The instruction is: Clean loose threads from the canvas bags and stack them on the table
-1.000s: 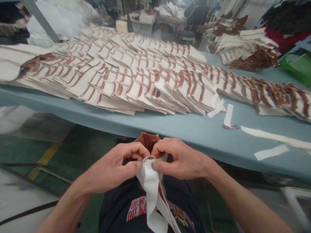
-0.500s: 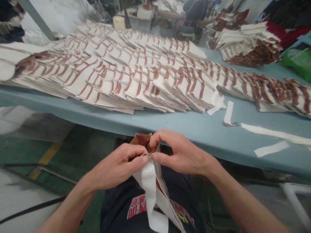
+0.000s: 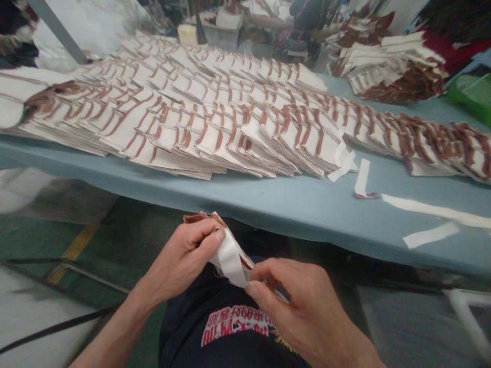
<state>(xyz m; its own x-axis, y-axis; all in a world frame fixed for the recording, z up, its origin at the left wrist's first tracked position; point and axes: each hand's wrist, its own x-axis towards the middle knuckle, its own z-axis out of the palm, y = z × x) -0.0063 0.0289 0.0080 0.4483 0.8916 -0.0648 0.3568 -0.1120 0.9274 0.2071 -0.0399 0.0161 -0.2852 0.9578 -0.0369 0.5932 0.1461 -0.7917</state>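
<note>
Over my lap, in front of the table edge, a bundle of cream cloth pieces with brown edging (image 3: 209, 217) is held by its top end in my left hand (image 3: 187, 258). The left thumb presses a white fabric strip (image 3: 232, 259) against the bundle, fingers closed. My right hand (image 3: 301, 299) is lower and to the right, its thumb and fingers pinching the strip farther along. From the left thumb the strip slants down to the right hand. The bundle's lower end is hidden behind the right hand.
A blue-covered table (image 3: 245, 191) carries long overlapping rows of cream and brown cloth pieces (image 3: 215, 130). Loose white strips (image 3: 430, 235) lie at its right, by a small dark tool (image 3: 366, 195). Behind stand a fabric heap (image 3: 395, 69) and a green bag (image 3: 471, 94).
My right hand has left the bundle's top and moved down and right along the white strip, drawing it aslant. My left hand keeps its hold; the bundle has tilted.
</note>
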